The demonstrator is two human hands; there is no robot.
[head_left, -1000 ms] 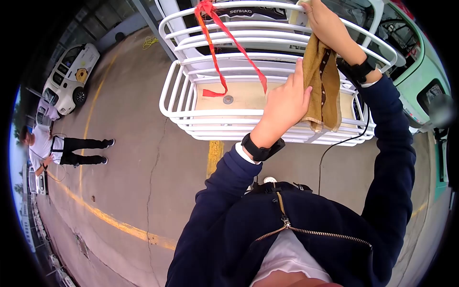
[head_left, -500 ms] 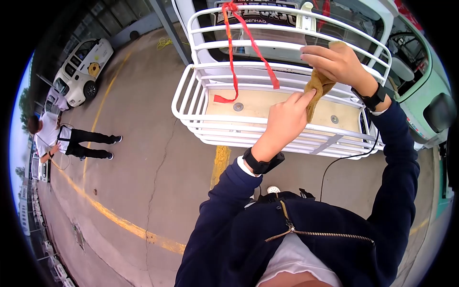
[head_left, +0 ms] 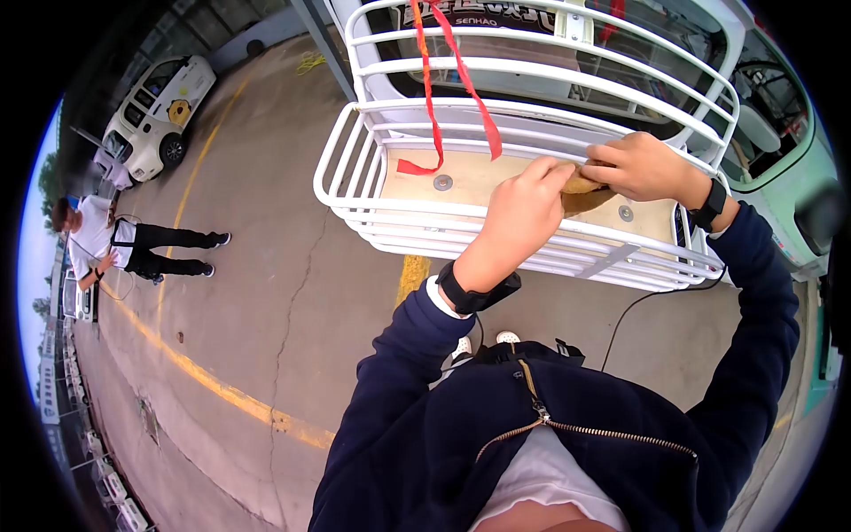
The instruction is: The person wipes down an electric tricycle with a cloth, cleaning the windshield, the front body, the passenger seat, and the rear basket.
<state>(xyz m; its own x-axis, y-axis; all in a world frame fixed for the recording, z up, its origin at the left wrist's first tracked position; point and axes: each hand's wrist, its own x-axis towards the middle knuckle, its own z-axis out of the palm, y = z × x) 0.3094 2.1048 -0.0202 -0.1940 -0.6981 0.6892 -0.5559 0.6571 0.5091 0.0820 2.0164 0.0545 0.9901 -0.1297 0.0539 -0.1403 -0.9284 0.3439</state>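
A brown cloth (head_left: 585, 197) is stretched between my two hands above the white metal rack (head_left: 417, 217). My left hand (head_left: 529, 208) pinches its left end, fingers closed. Gripping the other end, my right hand (head_left: 645, 168) is closed too, with its fingers curled toward the left hand. Part of the cloth is hidden behind the fingers. Beneath it lies the rack's beige floor panel (head_left: 479, 182), with round metal fasteners in it. Two red ribbons (head_left: 479, 97) hang from the upper rails, left of my hands.
The rack sits against a vehicle's rear window (head_left: 523, 66). A dark cable (head_left: 634, 306) runs from the rack to the ground. At the left stands a person in a white shirt (head_left: 93, 232), near a parked white car (head_left: 151, 124). A grey post (head_left: 324, 44) rises behind the rack.
My right hand has come down from the upper rails to beside my left hand. The cloth, which hung lengthwise, is now held more sideways and lower. The view has shifted slightly.
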